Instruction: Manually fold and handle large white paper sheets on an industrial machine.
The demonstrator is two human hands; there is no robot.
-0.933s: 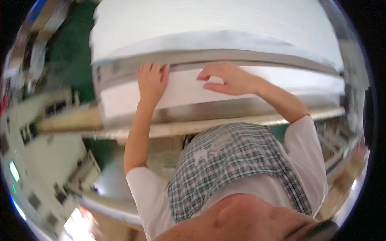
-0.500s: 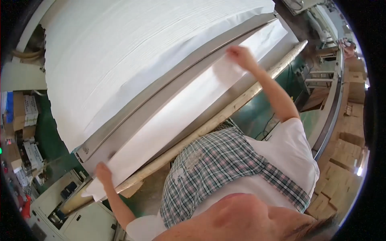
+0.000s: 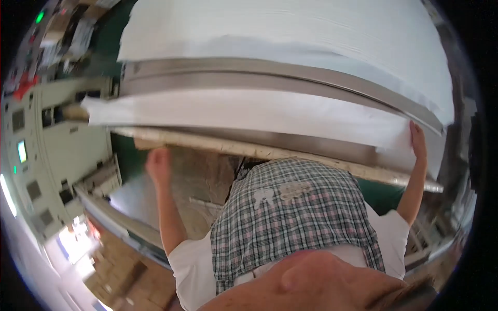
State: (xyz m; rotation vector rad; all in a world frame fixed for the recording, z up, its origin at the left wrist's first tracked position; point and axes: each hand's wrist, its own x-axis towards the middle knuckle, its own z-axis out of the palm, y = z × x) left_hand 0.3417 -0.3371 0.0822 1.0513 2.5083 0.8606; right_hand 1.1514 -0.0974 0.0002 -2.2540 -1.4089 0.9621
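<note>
A long white strip of sheet material (image 3: 249,109) lies across the grey metal ledge in front of me, its left end sticking out ragged past the ledge. At the strip's right end, my right hand (image 3: 417,140) touches the edge with fingers stretched out. My left hand (image 3: 158,161) is off the strip, in the air just below the pale roll-like bar (image 3: 244,150); motion smears its fingers. Beyond the ledge rises a broad stack of white sheets (image 3: 290,31).
A thin metal bar (image 3: 249,66) runs along the ledge between strip and stack. Pale machine cabinets (image 3: 62,135) with a small lit screen stand at left. Cardboard boxes (image 3: 116,272) are piled at lower left. The pale bar passes close before my checked apron (image 3: 295,207).
My view has turned, so the strip now runs nearly level. My left hand has come away from the strip's left end. My right hand has moved out to its right end.
</note>
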